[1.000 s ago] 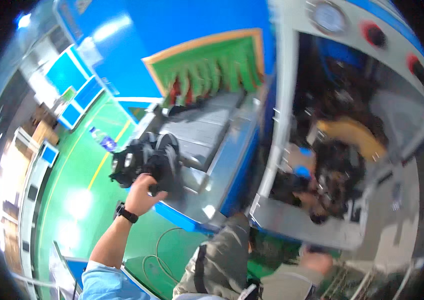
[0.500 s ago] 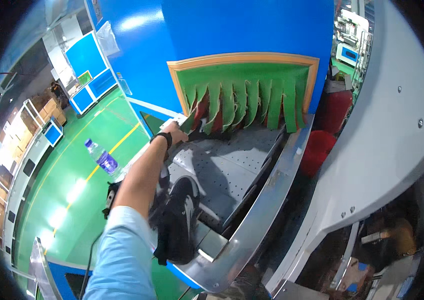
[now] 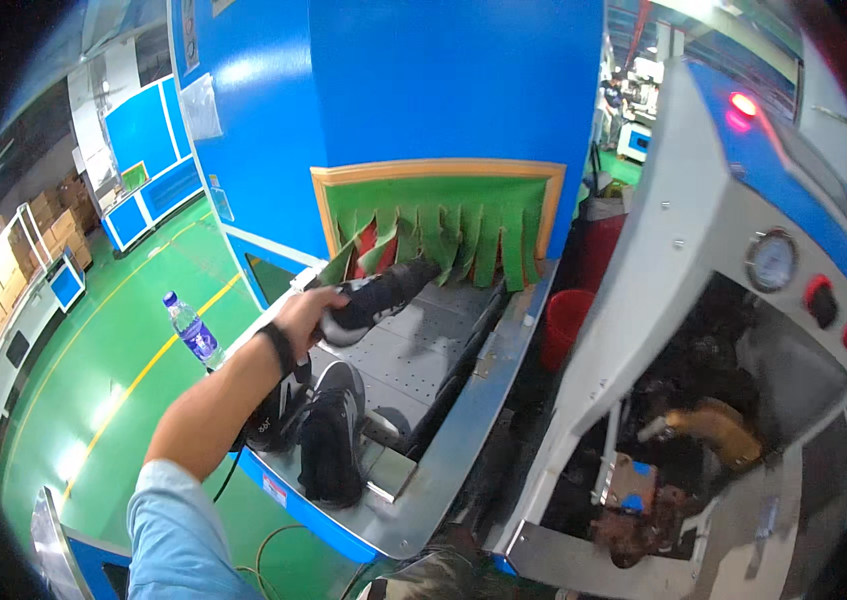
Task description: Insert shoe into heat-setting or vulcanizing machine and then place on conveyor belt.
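My left hand (image 3: 309, 318), with a black band on its wrist, is closed on the near end of a black shoe (image 3: 389, 292) with a pale sole edge. The shoe hangs over the perforated grey plate (image 3: 384, 362), its far end close to the green strip curtain (image 3: 444, 215). Below it, a second black shoe (image 3: 332, 440) rests on the metal front end of the conveyor (image 3: 444, 490). Another dark shoe (image 3: 269, 418) stands to its left, partly behind my forearm. My right hand does not show.
The blue machine housing (image 3: 424, 80) rises behind the curtain. A water bottle (image 3: 192, 330) stands left of my forearm. To the right are a red bucket (image 3: 566, 325) and a grey machine with a pressure gauge (image 3: 772, 260) and red-and-black knobs (image 3: 821, 298). A cable (image 3: 264, 560) hangs below.
My left hand was at the curtain's left edge; now it is nearer, with a shoe in its grip out in front of the strips. My view has turned to the right.
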A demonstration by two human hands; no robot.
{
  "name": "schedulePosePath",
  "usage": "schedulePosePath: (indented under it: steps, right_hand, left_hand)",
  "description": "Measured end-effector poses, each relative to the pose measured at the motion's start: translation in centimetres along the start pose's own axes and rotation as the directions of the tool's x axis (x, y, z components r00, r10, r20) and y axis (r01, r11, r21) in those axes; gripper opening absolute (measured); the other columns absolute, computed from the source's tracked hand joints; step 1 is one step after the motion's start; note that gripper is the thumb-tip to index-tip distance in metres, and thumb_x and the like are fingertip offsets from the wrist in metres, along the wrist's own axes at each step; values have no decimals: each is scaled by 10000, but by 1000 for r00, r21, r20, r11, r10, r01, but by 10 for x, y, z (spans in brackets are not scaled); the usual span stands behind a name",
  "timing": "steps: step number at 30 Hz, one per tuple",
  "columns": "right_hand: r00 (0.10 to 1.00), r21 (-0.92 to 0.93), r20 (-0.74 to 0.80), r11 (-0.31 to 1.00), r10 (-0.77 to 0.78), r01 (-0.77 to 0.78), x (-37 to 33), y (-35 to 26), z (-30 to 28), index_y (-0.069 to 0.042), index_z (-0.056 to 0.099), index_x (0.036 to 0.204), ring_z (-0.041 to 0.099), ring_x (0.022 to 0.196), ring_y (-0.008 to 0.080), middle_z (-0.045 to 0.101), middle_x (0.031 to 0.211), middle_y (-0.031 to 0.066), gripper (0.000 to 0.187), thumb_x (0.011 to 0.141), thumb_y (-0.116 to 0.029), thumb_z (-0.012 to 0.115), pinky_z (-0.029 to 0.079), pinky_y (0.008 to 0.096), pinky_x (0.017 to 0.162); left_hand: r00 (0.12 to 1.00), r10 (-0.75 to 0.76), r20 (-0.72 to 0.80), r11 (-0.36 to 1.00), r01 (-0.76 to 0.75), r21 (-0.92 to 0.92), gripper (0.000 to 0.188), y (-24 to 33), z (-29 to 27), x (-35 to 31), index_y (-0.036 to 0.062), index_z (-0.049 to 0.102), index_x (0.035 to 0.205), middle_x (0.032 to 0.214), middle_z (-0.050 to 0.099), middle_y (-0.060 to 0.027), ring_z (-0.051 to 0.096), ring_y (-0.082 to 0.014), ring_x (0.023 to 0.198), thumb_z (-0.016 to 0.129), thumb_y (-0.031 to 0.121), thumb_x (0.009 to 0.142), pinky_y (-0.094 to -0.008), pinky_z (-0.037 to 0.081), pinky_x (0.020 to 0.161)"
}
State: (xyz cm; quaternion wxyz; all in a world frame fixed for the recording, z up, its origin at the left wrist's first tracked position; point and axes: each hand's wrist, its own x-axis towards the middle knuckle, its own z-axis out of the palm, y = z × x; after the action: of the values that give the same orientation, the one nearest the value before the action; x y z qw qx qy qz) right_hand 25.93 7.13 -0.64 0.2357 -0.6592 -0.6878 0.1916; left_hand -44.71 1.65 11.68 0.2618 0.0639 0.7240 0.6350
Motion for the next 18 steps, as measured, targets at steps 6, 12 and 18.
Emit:
schedulePosePath:
  steps: [6, 12, 18]
  right_hand:
    - [927, 679, 344, 722, -151, -134, -23, -88, 11, 9, 670, 1052, 610, 851, 191, 681, 971, 93, 151, 950, -98, 644, 498, 337, 820]
    - [872, 901, 205, 434, -445, 10, -47, -134, 2, 3, 666, 1080, 616, 865, 196, 680, 985, 83, 179, 944, -113, 655, 504, 343, 814]
    - [860, 899, 329, 408, -390, -159, -35, -70, -41, -4, 662, 1109, 623, 879, 202, 678, 998, 73, 211, 937, -127, 666, 511, 349, 808]
  left_hand:
    - [934, 191, 302, 883, -29, -468, 567, -45, -17, -210, -30, 550, 1275, 1169, 666, -193, 669, -309, 1066, 576, 281, 802, -449, 516, 979]
    - [549, -109, 829, 659, 664, -353, 691, -184, 46, -375, -66, 415, 1415, 1394, 518, -238, 531, -331, 1280, 651, 202, 823, -481, 409, 1116]
    - [392, -187, 901, 982, 52, 181, 786, -213, 112, -412, -25, 336, 1478, 1451, 465, -180, 509, -244, 1283, 756, 206, 855, -441, 443, 1084]
